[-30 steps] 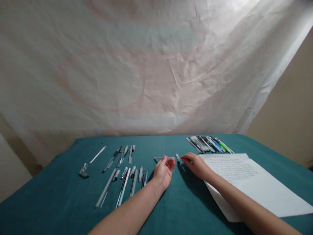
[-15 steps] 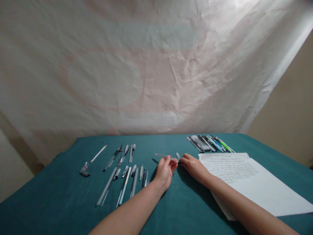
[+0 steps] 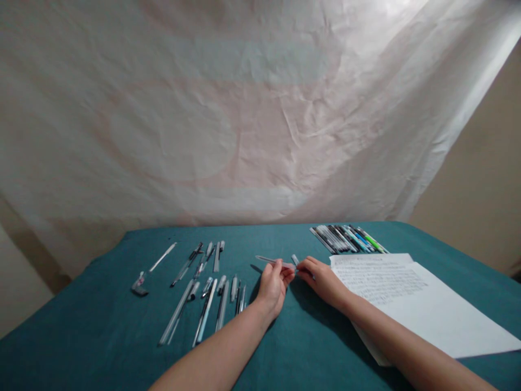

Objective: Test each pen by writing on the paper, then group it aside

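My left hand [image 3: 273, 287] pinches a clear pen barrel [image 3: 268, 261] that points up and to the left, just above the teal table. My right hand [image 3: 321, 277] is closed on a small pen part [image 3: 295, 260], its cap end sticking up beside the barrel's near end. The two hands' fingertips nearly meet at the table's middle. To the left of my left hand lie several loose pens and pen parts [image 3: 207, 290].
A row of several assembled pens [image 3: 348, 239] lies at the back right. White sheets of written paper [image 3: 407, 296] rest under my right forearm. A small dark clip-like piece [image 3: 139, 285] sits far left. A creased white sheet hangs behind the teal-covered table [image 3: 122, 336].
My hands have come together: the gap between the barrel and the small part has closed, and the barrel has tilted, its far end pointing more up-left.
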The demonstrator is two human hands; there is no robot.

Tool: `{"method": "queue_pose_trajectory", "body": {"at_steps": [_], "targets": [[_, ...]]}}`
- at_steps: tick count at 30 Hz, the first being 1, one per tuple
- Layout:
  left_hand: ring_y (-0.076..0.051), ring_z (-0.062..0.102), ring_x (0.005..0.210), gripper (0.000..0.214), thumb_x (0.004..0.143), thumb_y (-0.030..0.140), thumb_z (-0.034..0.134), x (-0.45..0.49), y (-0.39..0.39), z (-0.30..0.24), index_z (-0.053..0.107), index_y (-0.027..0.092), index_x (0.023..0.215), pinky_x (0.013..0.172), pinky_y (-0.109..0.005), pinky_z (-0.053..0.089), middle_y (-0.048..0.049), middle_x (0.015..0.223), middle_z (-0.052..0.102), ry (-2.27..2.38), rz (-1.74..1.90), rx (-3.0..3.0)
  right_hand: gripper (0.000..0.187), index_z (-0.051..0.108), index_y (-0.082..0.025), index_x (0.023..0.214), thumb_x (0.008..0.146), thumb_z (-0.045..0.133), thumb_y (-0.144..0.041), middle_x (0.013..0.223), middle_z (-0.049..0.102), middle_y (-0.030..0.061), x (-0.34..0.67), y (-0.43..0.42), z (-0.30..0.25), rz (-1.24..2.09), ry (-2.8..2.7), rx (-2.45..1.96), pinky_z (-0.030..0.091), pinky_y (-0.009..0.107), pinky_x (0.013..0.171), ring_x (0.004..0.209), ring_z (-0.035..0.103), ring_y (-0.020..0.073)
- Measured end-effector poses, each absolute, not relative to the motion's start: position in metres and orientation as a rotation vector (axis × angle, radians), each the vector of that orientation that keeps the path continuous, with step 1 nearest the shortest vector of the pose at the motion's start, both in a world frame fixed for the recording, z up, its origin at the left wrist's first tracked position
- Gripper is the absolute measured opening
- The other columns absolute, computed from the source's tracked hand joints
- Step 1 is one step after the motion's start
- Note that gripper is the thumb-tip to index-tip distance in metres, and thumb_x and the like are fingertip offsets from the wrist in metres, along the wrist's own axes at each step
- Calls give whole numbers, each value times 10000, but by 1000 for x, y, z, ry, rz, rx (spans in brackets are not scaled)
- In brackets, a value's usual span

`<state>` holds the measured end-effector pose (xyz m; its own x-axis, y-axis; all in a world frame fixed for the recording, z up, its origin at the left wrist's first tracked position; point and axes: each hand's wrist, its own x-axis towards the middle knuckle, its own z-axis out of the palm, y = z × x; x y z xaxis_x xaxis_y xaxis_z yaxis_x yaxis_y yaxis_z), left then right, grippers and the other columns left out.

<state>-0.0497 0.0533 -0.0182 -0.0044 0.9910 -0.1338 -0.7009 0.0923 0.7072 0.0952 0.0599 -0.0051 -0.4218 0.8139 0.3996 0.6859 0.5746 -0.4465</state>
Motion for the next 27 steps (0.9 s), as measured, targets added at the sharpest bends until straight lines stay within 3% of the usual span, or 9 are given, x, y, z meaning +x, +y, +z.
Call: {"method": "queue_pose_trajectory", "body": {"at_steps": [9, 27], "targets": [[-98, 580, 615, 95, 854, 191, 484, -49, 53, -18, 464, 148, 772, 624, -221, 462, -22, 667, 606, 722, 1468, 528, 125, 598, -190, 858, 808, 504, -255, 836, 567, 37, 91, 57, -4, 571, -1901, -999, 479, 262, 698, 739, 574, 139], [-107, 594, 631, 94, 857, 189, 476, -48, 52, -17, 467, 145, 775, 657, -241, 459, -32, 673, 627, 697, 1462, 592, 82, 562, -197, 854, 779, 540, -218, 784, 583, 17, 87, 55, -9, 502, -1831, -974, 496, 271, 662, 691, 586, 140]]}}
